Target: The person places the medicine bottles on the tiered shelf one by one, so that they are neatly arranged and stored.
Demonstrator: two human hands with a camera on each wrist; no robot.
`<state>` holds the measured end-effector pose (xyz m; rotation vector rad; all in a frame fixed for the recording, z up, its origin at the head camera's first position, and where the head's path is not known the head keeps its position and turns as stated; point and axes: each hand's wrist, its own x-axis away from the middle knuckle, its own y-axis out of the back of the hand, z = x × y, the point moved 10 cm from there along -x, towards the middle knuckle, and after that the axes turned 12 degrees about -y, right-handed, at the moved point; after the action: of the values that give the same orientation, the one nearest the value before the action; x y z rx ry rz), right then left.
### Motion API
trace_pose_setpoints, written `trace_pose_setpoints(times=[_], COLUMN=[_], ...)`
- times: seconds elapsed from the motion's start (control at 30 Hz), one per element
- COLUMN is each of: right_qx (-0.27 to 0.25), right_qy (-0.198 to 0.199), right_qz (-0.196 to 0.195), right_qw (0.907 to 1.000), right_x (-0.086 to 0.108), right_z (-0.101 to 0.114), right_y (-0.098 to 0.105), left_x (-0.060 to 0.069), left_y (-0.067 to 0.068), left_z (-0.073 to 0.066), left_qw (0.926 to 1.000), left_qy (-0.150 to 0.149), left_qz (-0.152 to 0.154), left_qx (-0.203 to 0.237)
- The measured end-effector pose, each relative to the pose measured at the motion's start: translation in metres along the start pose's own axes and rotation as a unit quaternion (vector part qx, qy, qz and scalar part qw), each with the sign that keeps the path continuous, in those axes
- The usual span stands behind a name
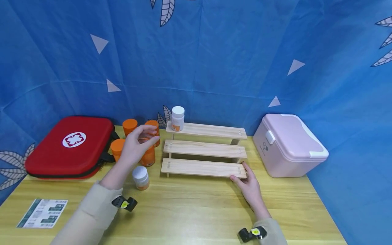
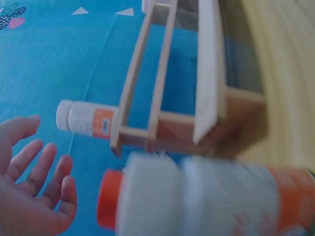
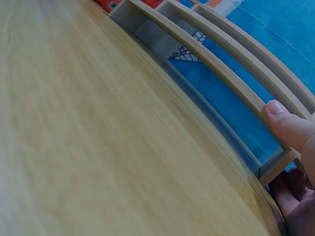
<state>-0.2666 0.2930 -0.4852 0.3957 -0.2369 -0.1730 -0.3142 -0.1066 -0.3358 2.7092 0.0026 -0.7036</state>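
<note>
A three-tier wooden rack (image 1: 203,149) stands mid-table, a white bottle with an orange label (image 1: 177,119) upright on its top tier at the left end. My right hand (image 1: 251,189) grips the lowest tier's right end, thumb (image 3: 278,109) on the front edge and fingers round the side. My left hand (image 1: 134,144) is raised over several orange-capped bottles (image 1: 130,125) left of the rack, holding nothing, its fingers loosely bent and apart in the left wrist view. A second white bottle (image 1: 141,178) stands nearer the front; a white bottle (image 2: 152,196) looms blurred in the left wrist view.
A red first-aid case (image 1: 88,153) lies at the left, close to the orange-capped bottles. At the right stands a pale pink lidded box (image 1: 291,146). A printed card (image 1: 43,213) lies front left. Blue cloth (image 1: 214,61) hangs behind the table.
</note>
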Motion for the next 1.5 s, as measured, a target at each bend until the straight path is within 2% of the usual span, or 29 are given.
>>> trace_pose_setpoints(times=[0.13, 0.33, 0.47, 0.6, 0.8, 1.0, 1.07, 1.2, 1.37, 1.5], right_qx=[0.0, -0.003, -0.001, 0.002, 0.002, 0.006, 0.007, 0.006, 0.003, 0.004], right_qy=[-0.001, -0.001, 0.001, 0.002, 0.005, 0.005, 0.007, 0.01, 0.009, 0.0], right_qz=[0.0, 0.001, -0.001, -0.004, -0.004, -0.008, -0.008, -0.008, -0.005, -0.004], right_qw=[1.0, 1.0, 1.0, 1.0, 1.0, 0.9999, 0.9999, 0.9999, 0.9999, 1.0], right_x=[0.0, -0.001, -0.002, -0.003, -0.004, -0.004, -0.005, -0.005, -0.004, -0.001], right_z=[0.0, -0.003, -0.003, -0.002, 0.0, 0.001, 0.002, 0.003, 0.003, 0.001], right_y=[0.0, -0.001, -0.001, 0.0, 0.0, 0.001, 0.002, 0.002, 0.001, 0.001], left_x=[0.016, 0.033, 0.043, 0.056, 0.077, 0.094, 0.097, 0.1, 0.104, 0.11], left_y=[0.017, 0.056, 0.079, 0.087, 0.078, 0.056, 0.049, 0.039, 0.026, 0.016], left_z=[0.003, 0.008, 0.014, 0.022, 0.034, 0.05, 0.054, 0.059, 0.064, 0.069], left_qw=[0.999, 0.9948, 0.9911, 0.9904, 0.9945, 0.9998, 0.9995, 0.9982, 0.9956, 0.9926], left_qy=[-0.025, -0.053, -0.05, -0.043, -0.052, -0.016, -0.005, 0.005, 0.011, 0.027], left_qz=[-0.004, -0.066, -0.105, -0.111, -0.074, -0.006, 0.016, 0.04, 0.058, 0.071], left_qx=[-0.038, -0.056, -0.065, -0.071, -0.052, 0.005, 0.025, 0.044, 0.072, 0.095])
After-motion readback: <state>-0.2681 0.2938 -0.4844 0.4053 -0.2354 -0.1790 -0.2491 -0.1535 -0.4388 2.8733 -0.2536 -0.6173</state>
